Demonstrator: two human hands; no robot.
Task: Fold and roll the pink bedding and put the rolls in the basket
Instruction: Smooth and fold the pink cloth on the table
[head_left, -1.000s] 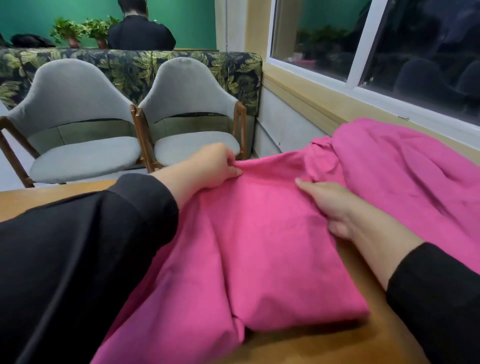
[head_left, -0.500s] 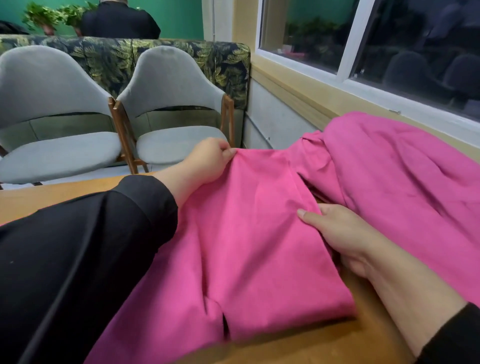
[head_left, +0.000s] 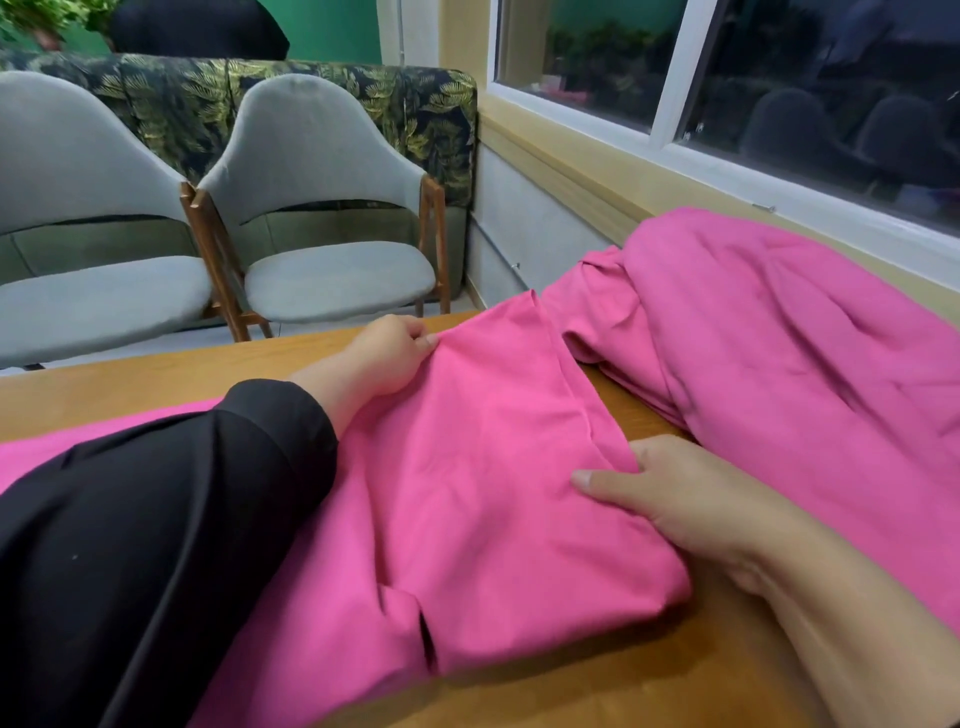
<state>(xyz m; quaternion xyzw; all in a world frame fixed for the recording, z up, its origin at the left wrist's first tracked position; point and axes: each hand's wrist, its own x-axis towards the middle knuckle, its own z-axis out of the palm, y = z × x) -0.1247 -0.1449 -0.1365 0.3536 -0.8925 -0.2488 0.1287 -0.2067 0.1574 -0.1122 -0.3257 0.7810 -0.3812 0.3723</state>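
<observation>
Folding step: flattening folded pink panel (head_left: 483, 483) near table's (head_left: 130, 379) front edge.
Change: right hand (head_left: 680, 499) has slid nearer along the panel's right edge; panel now apart from the pink heap (head_left: 779, 364).
Left hand (head_left: 384, 353): pinches far corner.
Right hand: thumb clamps the edge.
Meaning: fold squared, rolling likely next; basket unseen.

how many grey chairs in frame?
2. One grey chair at the left edge, partly cut off; the other right beside it, nearer the window. More may sit out of frame.

Folded pink bedding (head_left: 483, 499): flat, layered panel near the table's (head_left: 597, 691) front edge, reaching its far edge.
Loose pink bedding (head_left: 789, 374): rumpled heap along the table's right, window-side edge.
</observation>
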